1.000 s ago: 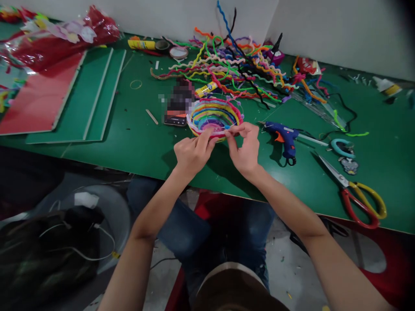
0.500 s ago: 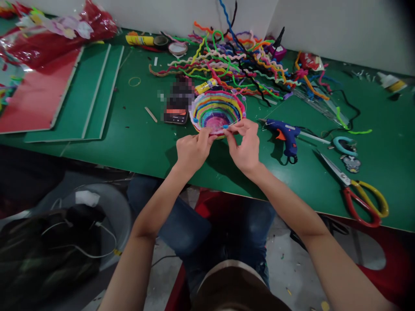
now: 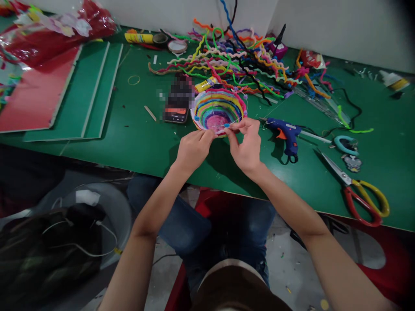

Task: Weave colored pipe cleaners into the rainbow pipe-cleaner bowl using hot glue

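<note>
A small bowl woven of coloured pipe cleaners (image 3: 218,109) is tilted towards me above the green table (image 3: 136,134). My left hand (image 3: 193,149) pinches its near rim on the left. Just to the right, my right hand (image 3: 246,144) pinches the same rim, fingertips closed on a thin strand with a blue tip. Both hands touch the bowl and partly hide its lower edge.
A tangle of loose pipe cleaners (image 3: 233,60) lies behind the bowl. A phone (image 3: 177,108) sits left of it, a blue glue gun (image 3: 285,134) right of it, red and yellow scissors (image 3: 359,192) further right. Green and red boards (image 3: 65,95) are stacked at left.
The bowl has tipped up more towards me, showing more of its inside. Both hands shifted slightly along its near rim.
</note>
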`<state>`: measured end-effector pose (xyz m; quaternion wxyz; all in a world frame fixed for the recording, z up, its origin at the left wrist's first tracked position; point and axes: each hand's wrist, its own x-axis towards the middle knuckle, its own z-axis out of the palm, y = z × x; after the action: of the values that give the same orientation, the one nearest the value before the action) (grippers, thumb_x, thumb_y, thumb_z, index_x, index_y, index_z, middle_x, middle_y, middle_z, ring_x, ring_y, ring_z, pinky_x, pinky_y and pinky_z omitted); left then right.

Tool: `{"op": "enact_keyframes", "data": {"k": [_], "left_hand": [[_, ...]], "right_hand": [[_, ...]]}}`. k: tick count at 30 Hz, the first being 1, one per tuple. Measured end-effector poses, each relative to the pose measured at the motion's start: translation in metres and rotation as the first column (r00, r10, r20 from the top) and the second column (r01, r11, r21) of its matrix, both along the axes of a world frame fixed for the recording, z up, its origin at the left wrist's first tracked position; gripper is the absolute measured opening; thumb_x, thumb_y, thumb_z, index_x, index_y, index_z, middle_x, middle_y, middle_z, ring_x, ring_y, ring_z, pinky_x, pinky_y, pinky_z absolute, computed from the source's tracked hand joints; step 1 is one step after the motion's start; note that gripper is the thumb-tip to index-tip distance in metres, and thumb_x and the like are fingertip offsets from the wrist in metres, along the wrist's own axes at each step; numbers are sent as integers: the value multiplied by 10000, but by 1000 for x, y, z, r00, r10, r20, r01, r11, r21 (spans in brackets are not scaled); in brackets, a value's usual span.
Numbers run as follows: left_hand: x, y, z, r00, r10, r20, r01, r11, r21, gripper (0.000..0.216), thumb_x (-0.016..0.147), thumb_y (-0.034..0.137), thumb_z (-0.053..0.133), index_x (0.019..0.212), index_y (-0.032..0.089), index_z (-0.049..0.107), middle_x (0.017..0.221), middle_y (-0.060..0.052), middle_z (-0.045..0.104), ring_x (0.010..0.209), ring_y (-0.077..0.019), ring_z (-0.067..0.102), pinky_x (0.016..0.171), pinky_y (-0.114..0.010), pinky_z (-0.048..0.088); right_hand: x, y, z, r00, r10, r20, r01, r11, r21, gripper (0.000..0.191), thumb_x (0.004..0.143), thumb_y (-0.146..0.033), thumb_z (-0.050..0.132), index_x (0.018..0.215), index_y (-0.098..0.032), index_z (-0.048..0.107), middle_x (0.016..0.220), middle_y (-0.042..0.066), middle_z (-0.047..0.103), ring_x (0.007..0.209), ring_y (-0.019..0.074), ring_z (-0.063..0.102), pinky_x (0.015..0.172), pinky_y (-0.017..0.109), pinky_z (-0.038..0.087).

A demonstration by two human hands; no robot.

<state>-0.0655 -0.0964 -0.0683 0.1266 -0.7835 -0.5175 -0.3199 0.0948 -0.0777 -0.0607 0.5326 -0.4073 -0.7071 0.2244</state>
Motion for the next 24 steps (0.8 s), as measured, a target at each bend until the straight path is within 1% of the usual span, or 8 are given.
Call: {"op": "enact_keyframes", "data": {"k": [2, 4, 7, 10, 14, 19, 22, 24], "left_hand": [[0, 0, 0, 1000, 1, 4, -1, 1000, 5, 384, 984, 290, 339, 725, 160, 590, 601, -32, 624, 564, -113, 560, 538, -238, 349], [0, -1, 2, 1000, 6, 5, -6, 1000, -3, 370, 979, 300, 357, 750, 153, 607, 596, -37, 629, 552, -117, 563, 523, -243, 337], [4, -4, 3, 999, 40, -24, -40, 999, 3, 311, 968, 301, 385, 906, 160, 656, 578, -23, 644, 501, -111, 559, 487, -251, 305], [7, -6, 1, 998, 52, -21, -51, 998, 39, 292, 966, 271, 387, 1043, 175, 652, 575, -1, 667, 470, -98, 565, 471, -247, 296], [7, -4, -2, 1000, 18, 3, -18, 996, 91, 267, 964, 249, 405, 979, 159, 656, 575, 9, 676, 484, -93, 593, 485, -233, 317], [4, -1, -1, 999, -43, -20, 45, 994, 99, 259, 962, 255, 426, 887, 158, 654, 633, -8, 697, 532, -99, 618, 503, -233, 346], [3, -2, -1, 1000, -19, -9, 20, 987, 158, 223, 948, 242, 452, 880, 163, 649, 632, -8, 698, 515, -106, 620, 494, -239, 350], [4, -4, 0, 999, -8, 45, -2, 976, 219, 166, 929, 243, 493, 939, 168, 642, 645, -4, 705, 502, -101, 621, 496, -231, 368]], "right_hand": [[0, 0, 0, 1000, 11, -8, -11, 1000, -6, 179, 900, -367, 531, 964, -268, 397, 899, 10, 599, 866, 166, 648, 808, 393, 556], [0, 1, -1, 1000, 5, -12, -5, 1000, 0, 173, 897, -346, 536, 954, -265, 395, 902, 11, 598, 873, 168, 648, 803, 394, 555], [-1, 2, -3, 1000, -13, -7, 14, 1000, 26, 162, 894, -313, 538, 951, -261, 396, 895, 12, 598, 867, 164, 647, 776, 381, 557], [-3, 1, -4, 1000, -4, -2, 4, 999, 50, 159, 886, -285, 541, 956, -260, 401, 882, 4, 595, 840, 154, 644, 757, 363, 559], [-5, 0, -6, 1000, -12, 23, 10, 997, 72, 160, 877, -238, 545, 949, -256, 404, 856, -10, 588, 804, 138, 642, 737, 341, 558], [-5, 1, -4, 999, -5, 50, 0, 995, 98, 190, 869, -220, 563, 942, -248, 389, 835, -25, 579, 801, 128, 653, 728, 317, 554], [-4, 3, -2, 999, 28, 46, -32, 996, 88, 180, 880, -233, 548, 961, -249, 388, 838, -27, 582, 772, 119, 654, 707, 305, 554], [-5, 3, -1, 998, 39, 49, -43, 995, 87, 175, 885, -239, 539, 968, -252, 386, 836, -27, 589, 759, 120, 653, 695, 303, 553]]}}
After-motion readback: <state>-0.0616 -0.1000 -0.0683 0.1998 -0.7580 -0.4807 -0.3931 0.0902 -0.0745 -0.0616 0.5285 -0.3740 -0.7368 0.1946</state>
